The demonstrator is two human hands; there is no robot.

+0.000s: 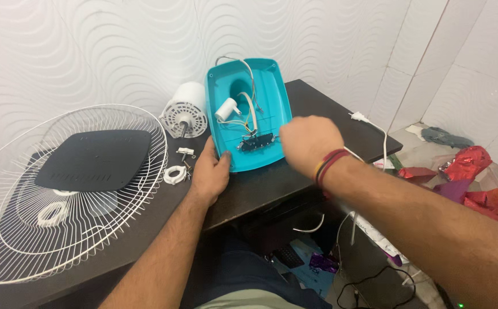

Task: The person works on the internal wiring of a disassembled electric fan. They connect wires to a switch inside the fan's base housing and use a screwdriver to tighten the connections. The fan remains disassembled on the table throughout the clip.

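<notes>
Your left hand (210,171) grips the lower left edge of the turquoise fan base shell (272,97), fingers curled on its rim. The shell lies open side up on the dark table (329,109), near the wall, its far end tilted up against it. It is a rounded, tray-like plastic piece with a raised hump at the far end. Inside you have 1 white cylindrical capacitor (226,109), 1 dark switch strip (256,142) across the near end, and a bundle of white, grey and yellow wires (250,106) running between them.

Your right hand (309,143) sits over the shell's right near corner, just beside the switch strip, knuckles up and fingers curled under; you cannot tell whether they pinch anything. Red and yellow threads circle that wrist.

Left of the shell stand 1 white fan motor (184,111), 1 white plastic ring nut (175,174) and a small white fitting with screws (185,152). 1 white wire fan guard (20,229) covers the table's left end, with 1 dark base plate (94,157) lying on it. 1 white plug (360,117) and its cord rest on the right of the table. On the floor to the right lie crumpled shiny red and purple wrappers (472,163), and 1 grey cloth (445,137) farther back.
</notes>
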